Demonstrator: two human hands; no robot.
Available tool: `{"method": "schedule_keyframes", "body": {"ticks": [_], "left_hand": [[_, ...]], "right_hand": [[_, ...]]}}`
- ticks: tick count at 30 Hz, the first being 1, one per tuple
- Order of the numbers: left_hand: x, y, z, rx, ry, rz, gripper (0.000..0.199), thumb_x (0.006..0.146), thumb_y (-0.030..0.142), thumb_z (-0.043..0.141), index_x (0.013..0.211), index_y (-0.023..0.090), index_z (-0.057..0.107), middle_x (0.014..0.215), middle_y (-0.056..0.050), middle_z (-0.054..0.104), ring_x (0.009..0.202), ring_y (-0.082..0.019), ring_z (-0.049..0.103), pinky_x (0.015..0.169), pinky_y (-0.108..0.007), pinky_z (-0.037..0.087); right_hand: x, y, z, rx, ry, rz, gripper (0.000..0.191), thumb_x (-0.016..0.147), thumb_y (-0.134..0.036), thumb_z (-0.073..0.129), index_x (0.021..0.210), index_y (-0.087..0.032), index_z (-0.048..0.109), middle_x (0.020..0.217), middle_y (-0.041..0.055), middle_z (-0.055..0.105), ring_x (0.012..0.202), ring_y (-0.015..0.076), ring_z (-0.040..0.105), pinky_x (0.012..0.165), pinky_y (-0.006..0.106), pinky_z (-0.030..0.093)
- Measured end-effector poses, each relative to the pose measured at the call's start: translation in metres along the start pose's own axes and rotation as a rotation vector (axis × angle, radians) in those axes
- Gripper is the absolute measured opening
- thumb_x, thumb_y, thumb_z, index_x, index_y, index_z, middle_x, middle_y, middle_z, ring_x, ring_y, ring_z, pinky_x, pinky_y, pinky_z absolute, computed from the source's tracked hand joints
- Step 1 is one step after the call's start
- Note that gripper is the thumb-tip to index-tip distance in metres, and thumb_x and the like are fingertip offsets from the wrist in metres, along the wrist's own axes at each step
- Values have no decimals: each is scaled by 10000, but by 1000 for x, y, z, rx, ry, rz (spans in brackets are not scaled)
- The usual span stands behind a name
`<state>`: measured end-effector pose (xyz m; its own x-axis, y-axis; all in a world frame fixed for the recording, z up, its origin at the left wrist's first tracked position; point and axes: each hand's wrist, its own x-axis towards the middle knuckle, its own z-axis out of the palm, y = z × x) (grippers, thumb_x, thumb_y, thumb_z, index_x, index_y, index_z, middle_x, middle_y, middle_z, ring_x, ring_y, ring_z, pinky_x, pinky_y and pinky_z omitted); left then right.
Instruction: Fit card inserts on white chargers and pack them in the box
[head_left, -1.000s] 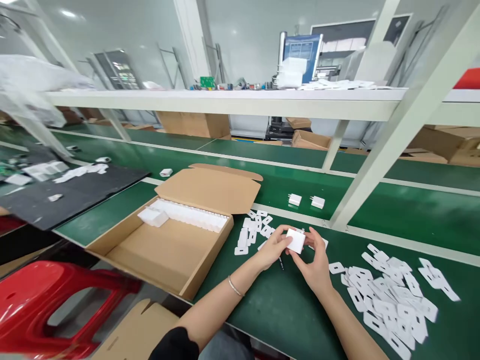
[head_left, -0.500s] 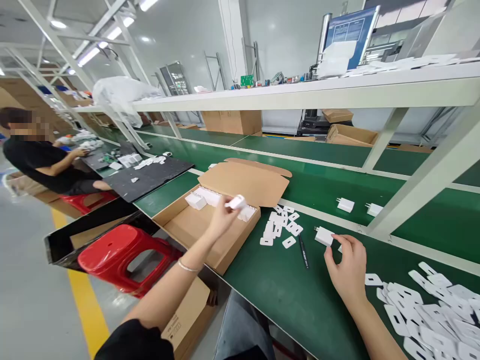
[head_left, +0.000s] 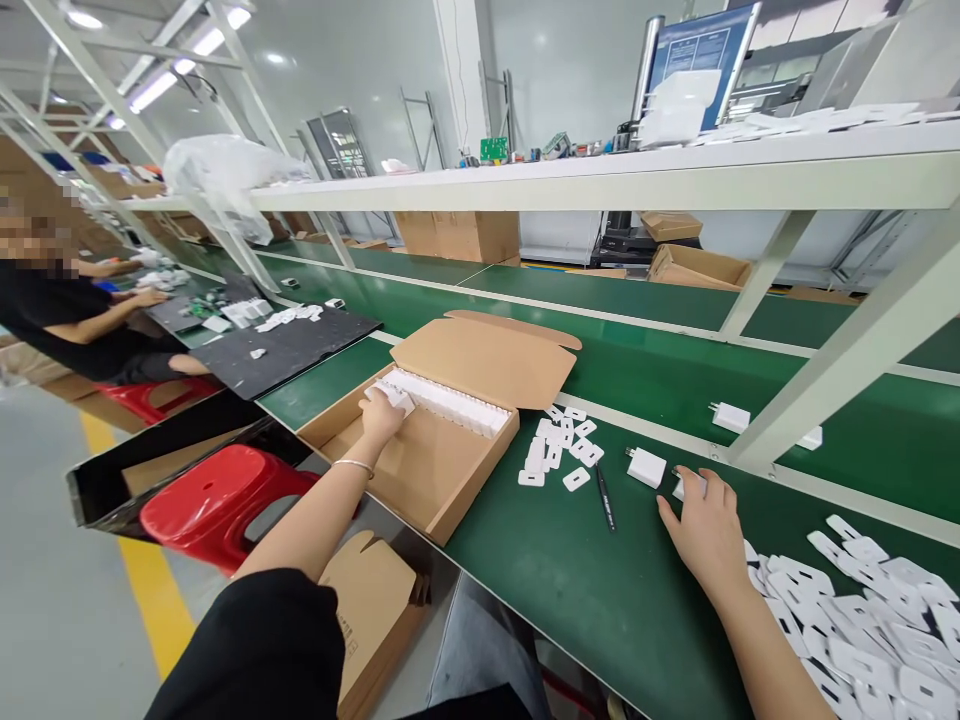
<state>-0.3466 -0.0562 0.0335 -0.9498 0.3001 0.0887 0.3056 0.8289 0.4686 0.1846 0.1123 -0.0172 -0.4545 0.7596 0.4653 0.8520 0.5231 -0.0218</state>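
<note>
My left hand point(head_left: 381, 416) is inside the open cardboard box point(head_left: 480, 480), its fingers closed around a white plug-in charger point(head_left: 400, 399) at the left end of a white row point(head_left: 457, 402) along the back wall. On the green bench my right hand point(head_left: 703, 525) curls its fingers over another white charger point(head_left: 686, 487), which they partly cover. Just left of that hand lies a separate charger point(head_left: 645, 467) with its metal prongs showing. Between the box and this charger are a black pen point(head_left: 606, 498) and a scatter of small white plates with slots point(head_left: 576, 480).
A large heap of white slotted plates point(head_left: 862, 610) lies at the right. Two chargers, one point(head_left: 730, 416) in plain view, sit behind near a slanted shelf post point(head_left: 840, 350). A red stool point(head_left: 217, 500) stands at left; a co-worker point(head_left: 60, 320) sits beyond.
My left hand has lowered its charger leftward into the box. My right hand has left the nearer charger and reached the one beside it. The chargers at the back have shifted right.
</note>
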Motion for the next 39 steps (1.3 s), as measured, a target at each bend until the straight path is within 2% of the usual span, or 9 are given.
{"method": "schedule_keyframes", "body": {"ticks": [6, 10, 15, 20, 23, 26, 30, 35, 39], "left_hand": [[-19, 16, -6, 34, 98, 80, 635, 707, 251, 696, 1244, 48, 425, 1294, -334, 494, 1207, -503, 577, 905, -555, 529], [-54, 42, -15, 22, 257, 362, 523, 812, 268, 613, 1262, 55, 452, 1367, -311, 453, 1370, -500, 429, 1117, -612, 404], [-160, 98, -20, -167, 235, 978, 389, 912, 323, 585, 1240, 128, 511, 1230, -202, 538, 1240, -402, 532, 1063, -535, 469], [-271, 152, 31, -136, -83, 1236, 401, 929, 261, 619, 1319, 173, 583, 1265, -189, 573, 1121, -365, 605, 949, -489, 508], [-301, 179, 75, -114, -253, 1247, 544, 947, 325, 652, 1463, 186, 549, 1392, -220, 560, 1205, -419, 585, 978, -535, 488], [-310, 198, 108, -117, -334, 1241, 525, 986, 351, 609, 1488, 204, 567, 1475, -230, 552, 1190, -439, 595, 1010, -585, 454], [-309, 209, 132, -159, -389, 1264, 482, 968, 294, 604, 1433, 169, 610, 1441, -233, 598, 1196, -431, 599, 1037, -579, 453], [-307, 199, 130, -212, -436, 1262, 477, 990, 286, 547, 1441, 132, 557, 1404, -224, 607, 1226, -381, 605, 1044, -534, 484], [-312, 169, 106, -574, -603, 991, 468, 1061, 412, 469, 1475, 195, 486, 1446, -176, 577, 1344, -331, 574, 1122, -503, 471]], "right_hand": [[0, 4, -4, -34, -64, 96, 543, 929, -272, 544, 1433, -73, 502, 1345, 258, 571, 1229, 400, 559, 940, 505, 526], [-1, 3, -15, -30, -195, 133, 578, 889, -99, 493, 1466, -82, 473, 1260, 220, 641, 1139, 347, 616, 896, 442, 517], [1, -3, -28, -37, -286, 233, 550, 969, -242, 557, 1491, -94, 464, 1188, 218, 661, 1087, 356, 639, 861, 435, 505], [3, -12, -42, 28, -389, 292, 794, 940, -557, 676, 1528, -81, 437, 1212, 224, 680, 1127, 387, 649, 932, 468, 493], [4, -6, -49, 13, -307, 317, 776, 993, -644, 531, 1491, -50, 478, 1186, 246, 685, 1107, 397, 643, 946, 506, 481], [6, 18, -51, -89, -182, 420, 617, 1060, -501, 416, 1450, -35, 521, 1293, 298, 631, 1230, 424, 583, 1011, 561, 446], [5, 62, -44, -150, -344, 677, 644, 1012, -438, 524, 1502, -23, 475, 1575, 375, 377, 1479, 514, 357, 1067, 701, 366], [-4, 80, -34, -93, -474, 700, 557, 988, -471, 555, 1360, -60, 616, 1423, 330, 547, 1347, 464, 515, 1040, 628, 430], [10, 99, -40, -67, -431, 610, 574, 968, -517, 580, 1400, -140, 610, 1448, 240, 554, 1313, 398, 542, 1047, 509, 451]]}}
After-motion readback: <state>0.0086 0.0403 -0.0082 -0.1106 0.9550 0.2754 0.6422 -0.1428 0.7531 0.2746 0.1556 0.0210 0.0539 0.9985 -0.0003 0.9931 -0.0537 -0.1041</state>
